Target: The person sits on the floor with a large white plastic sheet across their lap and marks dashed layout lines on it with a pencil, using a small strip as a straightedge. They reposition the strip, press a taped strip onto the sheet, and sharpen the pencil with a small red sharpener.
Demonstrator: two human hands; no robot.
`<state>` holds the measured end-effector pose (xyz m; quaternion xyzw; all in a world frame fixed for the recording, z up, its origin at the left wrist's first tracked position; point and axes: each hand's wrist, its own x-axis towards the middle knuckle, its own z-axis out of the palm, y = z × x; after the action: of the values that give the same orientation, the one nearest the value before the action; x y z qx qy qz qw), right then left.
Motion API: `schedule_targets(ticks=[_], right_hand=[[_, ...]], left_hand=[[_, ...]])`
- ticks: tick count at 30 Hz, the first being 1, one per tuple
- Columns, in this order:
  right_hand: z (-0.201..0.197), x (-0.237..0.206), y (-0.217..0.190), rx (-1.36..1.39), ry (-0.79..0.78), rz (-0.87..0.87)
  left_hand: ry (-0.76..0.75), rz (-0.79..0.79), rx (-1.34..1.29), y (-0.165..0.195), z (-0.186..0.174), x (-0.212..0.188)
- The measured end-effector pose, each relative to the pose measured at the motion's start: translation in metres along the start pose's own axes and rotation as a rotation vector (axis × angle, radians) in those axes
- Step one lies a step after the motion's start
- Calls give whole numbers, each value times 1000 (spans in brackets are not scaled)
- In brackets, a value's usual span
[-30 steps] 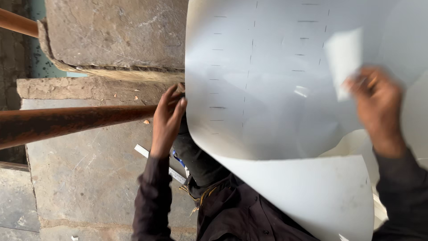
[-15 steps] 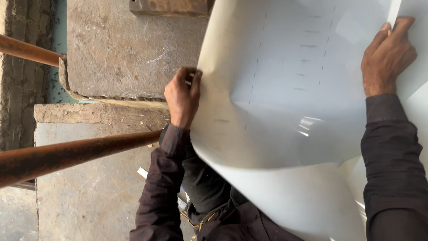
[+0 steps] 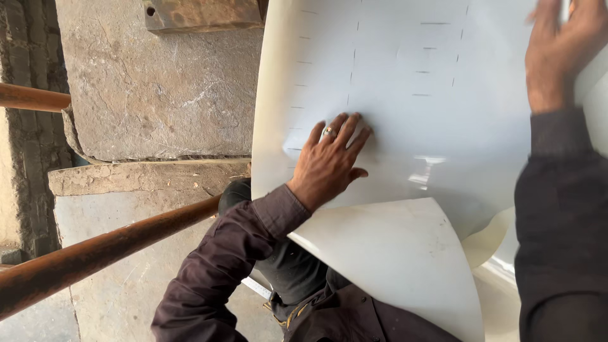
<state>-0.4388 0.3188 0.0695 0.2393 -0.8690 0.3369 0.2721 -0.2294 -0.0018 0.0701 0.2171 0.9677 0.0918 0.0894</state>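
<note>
White, glossy sheet material [image 3: 405,76], large and flexible with rows of short dark dash marks, spreads under both hands and fills most of the view, its lower edge curling over so that a duller, lightly smudged underside [image 3: 392,259] shows just below the left wrist. Left of the fingers lies a big rough grey stone slab [image 3: 158,95], with a second, paler slab [image 3: 126,240] lower down and a rusty flat metal plate [image 3: 202,14] at the top edge. A rust-brown round metal pipe [image 3: 95,253] runs slantwise below the left forearm, well apart from the sheet, and another stub of pipe [image 3: 31,98] sits far out to the left. The left hand [image 3: 329,161], in a dark brown sleeve, lies flat on the sheet with fingers spread and released, gripping nothing, a ring [image 3: 329,132] on one finger; the dash marks run just above and beside its fingertips. The right hand [image 3: 563,50] is blurred at the upper right, open against the sheet, and I cannot tell whether it pinches an edge. Pressing the sheet flat seems to go best with the palm kept broad and the fingers sweeping outward toward the free edge, so no crease gets trapped under them.
</note>
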Motion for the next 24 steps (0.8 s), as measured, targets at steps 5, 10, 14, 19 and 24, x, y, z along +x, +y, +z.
schedule_targets(ticks=[5,10,14,19,24], right_hand=[[-20,-28,-55,451,-655,624],[-8,-52,-105,162,-833,376],[2,-54,-121,-54,-776,262],[-3,-67,-114,-139,-549,105],[-20,-105,-101,-260,-441,79]], left_hand=[[147,-63,-45,10,16,-13],[169,-250,-94,43,19,-11],[225,-234,-99,51,18,-3],[180,-200,-37,43,21,3],[177,-174,-64,41,29,10]])
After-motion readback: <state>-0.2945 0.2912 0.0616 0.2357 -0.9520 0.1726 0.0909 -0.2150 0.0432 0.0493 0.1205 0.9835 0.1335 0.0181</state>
